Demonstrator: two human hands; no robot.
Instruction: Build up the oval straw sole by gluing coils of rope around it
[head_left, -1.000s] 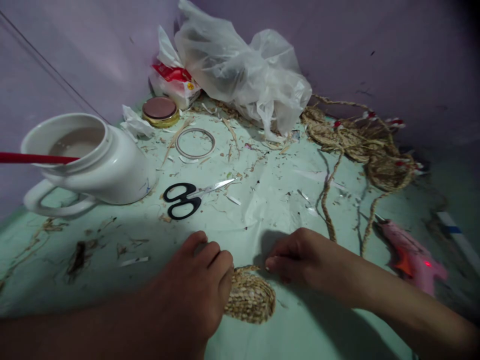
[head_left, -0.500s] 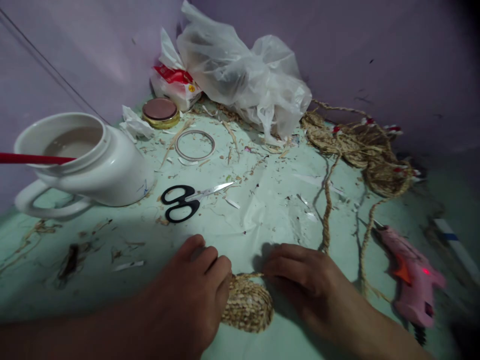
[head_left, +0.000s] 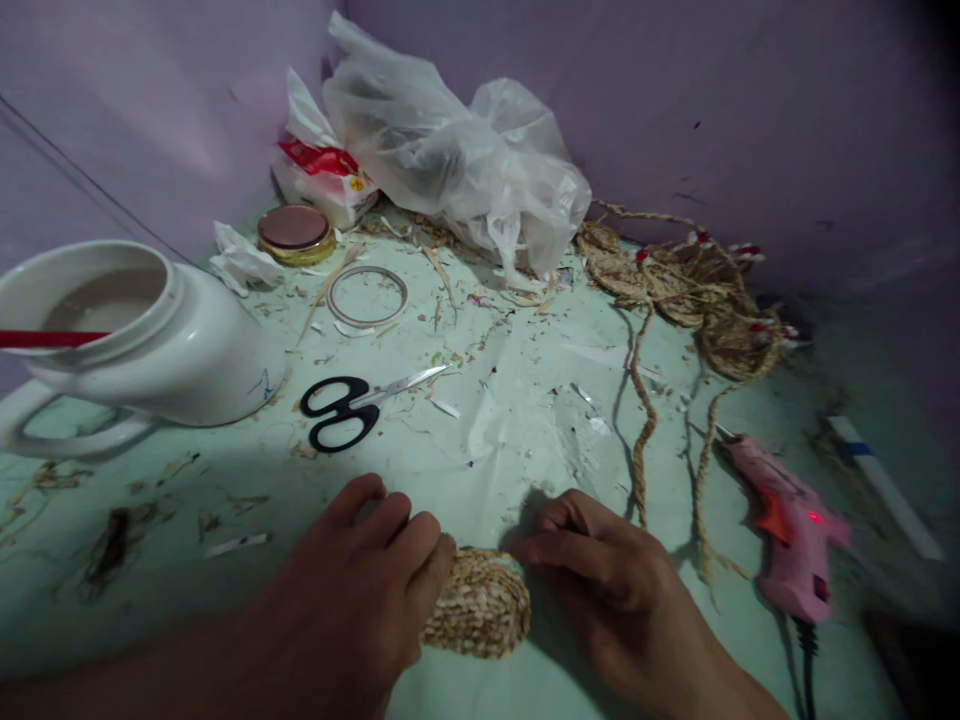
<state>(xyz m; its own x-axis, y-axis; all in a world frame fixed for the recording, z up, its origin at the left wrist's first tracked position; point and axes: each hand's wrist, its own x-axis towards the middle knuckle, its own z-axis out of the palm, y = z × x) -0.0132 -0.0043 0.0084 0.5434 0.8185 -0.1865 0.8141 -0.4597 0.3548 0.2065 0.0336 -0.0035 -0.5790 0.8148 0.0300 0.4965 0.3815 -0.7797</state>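
A small oval mat of coiled, braided straw cord (head_left: 484,605) lies flat on the table at the bottom middle. My left hand (head_left: 382,570) is closed over its left part, fingers curled on the edge and hiding that side. At the upper right rim, my right hand (head_left: 600,570) pinches the outer straw cord between thumb and fingers. The fingertips touch the mat, and the cord's end is hidden by the hand. Black-handled scissors (head_left: 345,412) lie slightly open beyond my left hand. A pink glue gun (head_left: 795,535) with a lit red light rests to the right.
A white mug (head_left: 202,345) with a red stick stands at left. Behind are a tape ring (head_left: 367,296), a round tin (head_left: 296,236), a tissue pack (head_left: 330,185) and a plastic bag (head_left: 480,170). Braided straw pieces (head_left: 675,275) lie back right, trailing cords. Scraps litter the table.
The cord that stretched from the mat to my right hand now lies against the rim, with the right fingertips closer to it. The whole view has shifted slightly, moving things leftward.
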